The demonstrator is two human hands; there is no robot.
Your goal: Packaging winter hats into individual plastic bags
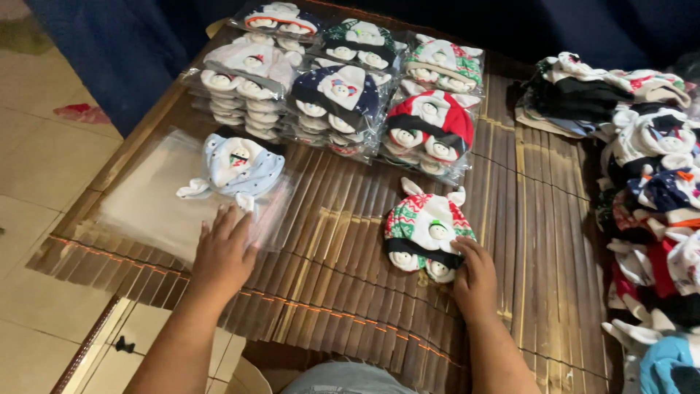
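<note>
Left hand (222, 252) lies flat, fingers spread, on the clear bags (157, 201) lower left; right hand (474, 273) pinches the red-green hat set (426, 230) just above it

loose hat pile (656, 197) cut off right

Bare forearms, left hand (222, 252), right hand (475, 273), perhaps denim lap

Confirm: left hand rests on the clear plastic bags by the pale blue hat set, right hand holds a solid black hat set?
Not quite. Head view: the right hand touches a red, green and white patterned hat set, not solid black. The left hand on the clear plastic bags beside the pale blue hat set is right.
</note>
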